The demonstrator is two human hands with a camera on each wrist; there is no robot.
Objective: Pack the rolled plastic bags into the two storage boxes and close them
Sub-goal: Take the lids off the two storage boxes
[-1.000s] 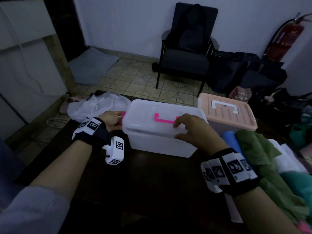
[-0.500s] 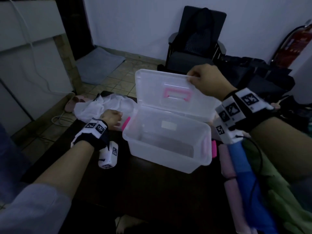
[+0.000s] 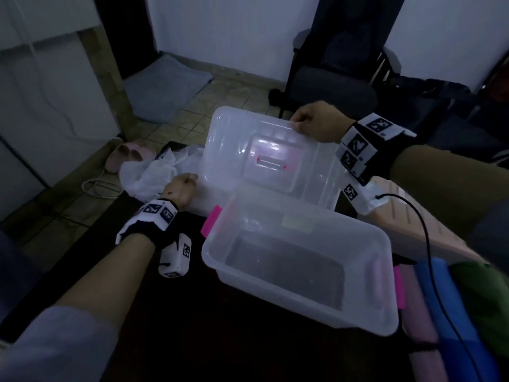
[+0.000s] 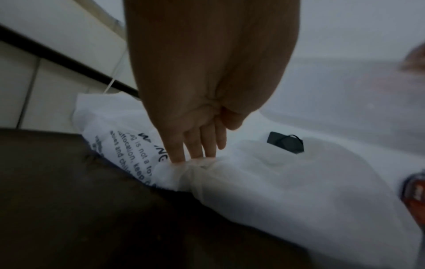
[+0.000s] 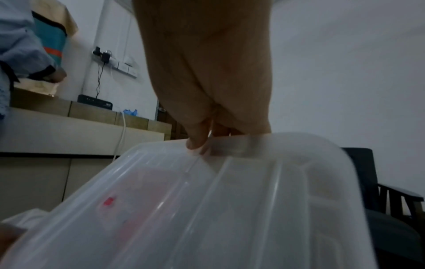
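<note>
Gripping the clear lid [image 3: 264, 158] by its far edge, the right hand [image 3: 316, 125] holds it above the open box [image 3: 300, 271]. Only the left wrist view shows the left hand's [image 4: 202, 112] straight fingers [image 4: 177, 151] pressing a white plastic bag [image 4: 287, 191].

Clear box [image 3: 300, 274]: translucent plastic, smooth, slightly frosted; pink plastic clips [image 3: 211, 224]. Lid [image 3: 264, 158]: same translucent plastic, glossy, ribbed, light glare on it. Second box [image 3: 429, 230]: opaque peach plastic, matt, ridged. Bag [image 4: 276, 182]: thin white plastic film, crinkled, printed black text. Table [image 3: 170, 326]: dark wood, matt. Rolls [image 3: 451, 312]: blue, pink, green, soft-looking, matt. Floor [image 3: 220, 106]: glazed tile. Wrist bands [image 3: 154, 219]: black cloth.
</note>
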